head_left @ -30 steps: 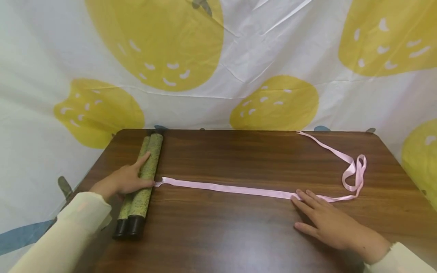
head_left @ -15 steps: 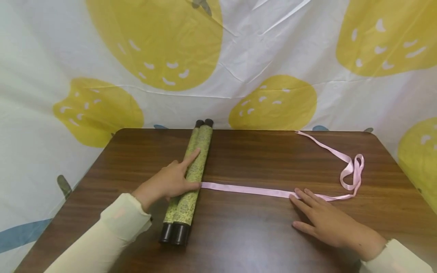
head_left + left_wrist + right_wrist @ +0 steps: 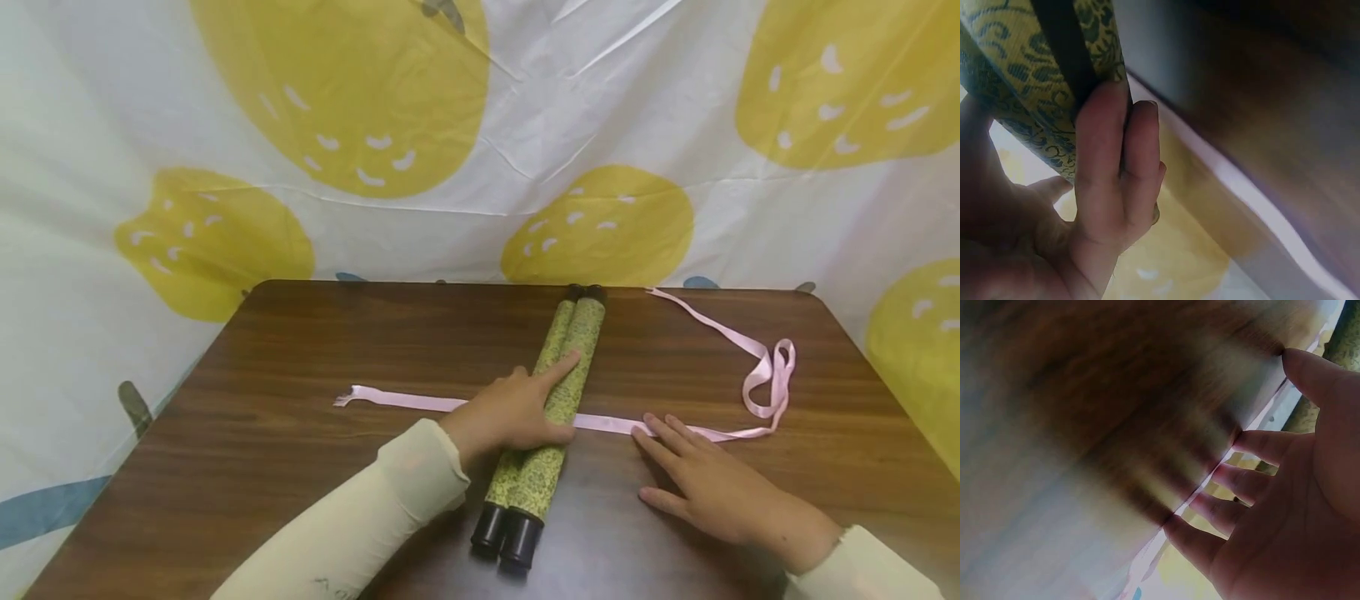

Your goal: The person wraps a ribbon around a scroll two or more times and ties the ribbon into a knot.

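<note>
My left hand (image 3: 513, 412) grips a scroll rolled into two side-by-side rolls (image 3: 583, 333), covered in yellow-green patterned brocade with black end knobs. In the left wrist view the fingers curl against the brocade (image 3: 1013, 47). The scroll lies crosswise over a pink satin ribbon (image 3: 405, 401), close above it, hiding part of it along with the hand. My right hand (image 3: 712, 483) rests with fingers spread and straight, its fingertips pressing the ribbon against the table right of the scroll. The right wrist view shows these fingertips along the ribbon (image 3: 1141, 565).
The brown wooden table (image 3: 315, 500) has rounded far corners. Toward the right, the ribbon's slack (image 3: 782, 375) loops and runs to the far edge. A white curtain (image 3: 420, 242) with yellow fruit prints hangs right behind the table.
My left hand has carried the scroll from the table's left side rightward over the ribbon to near the right hand, uncovering the ribbon's frayed left end. The right hand has stayed in place.
</note>
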Motion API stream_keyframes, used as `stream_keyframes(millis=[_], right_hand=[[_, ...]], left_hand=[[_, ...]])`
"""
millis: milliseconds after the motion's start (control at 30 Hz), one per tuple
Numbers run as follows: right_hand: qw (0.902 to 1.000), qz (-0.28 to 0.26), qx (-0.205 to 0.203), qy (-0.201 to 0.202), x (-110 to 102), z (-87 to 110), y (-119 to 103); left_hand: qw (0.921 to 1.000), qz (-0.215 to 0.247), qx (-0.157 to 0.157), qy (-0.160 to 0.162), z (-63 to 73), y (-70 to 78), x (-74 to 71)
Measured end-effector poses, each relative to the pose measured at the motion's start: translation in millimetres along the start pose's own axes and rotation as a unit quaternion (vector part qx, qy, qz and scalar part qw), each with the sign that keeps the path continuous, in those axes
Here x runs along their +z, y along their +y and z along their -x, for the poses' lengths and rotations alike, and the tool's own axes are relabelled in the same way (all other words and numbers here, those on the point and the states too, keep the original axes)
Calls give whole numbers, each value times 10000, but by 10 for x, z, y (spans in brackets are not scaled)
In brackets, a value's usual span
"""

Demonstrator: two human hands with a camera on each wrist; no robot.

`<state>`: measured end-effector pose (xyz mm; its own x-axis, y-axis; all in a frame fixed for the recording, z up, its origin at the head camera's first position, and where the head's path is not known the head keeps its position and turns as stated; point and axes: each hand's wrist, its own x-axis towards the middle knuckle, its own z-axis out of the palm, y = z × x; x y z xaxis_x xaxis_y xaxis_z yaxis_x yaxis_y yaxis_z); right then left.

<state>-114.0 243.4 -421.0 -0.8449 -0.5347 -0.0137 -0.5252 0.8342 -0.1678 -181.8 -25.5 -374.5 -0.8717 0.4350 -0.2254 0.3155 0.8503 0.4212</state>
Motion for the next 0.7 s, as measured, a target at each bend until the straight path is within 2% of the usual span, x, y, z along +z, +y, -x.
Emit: stream_keyframes(millis=[167, 400, 567, 700], right_hand=[[10000, 11, -8, 7, -11, -8, -4], [10000, 56, -30, 42, -7, 1, -1], [9996, 235, -36, 133, -36, -30, -39], [9949, 684, 67, 742, -80, -98, -178]], left_hand=[[9989, -472, 28, 6, -111, 156, 158], [9907, -1347, 34, 213, -181, 268, 334], [9870, -1582, 96, 283, -160, 251, 322], [9888, -1454, 142, 312, -59, 145, 240]])
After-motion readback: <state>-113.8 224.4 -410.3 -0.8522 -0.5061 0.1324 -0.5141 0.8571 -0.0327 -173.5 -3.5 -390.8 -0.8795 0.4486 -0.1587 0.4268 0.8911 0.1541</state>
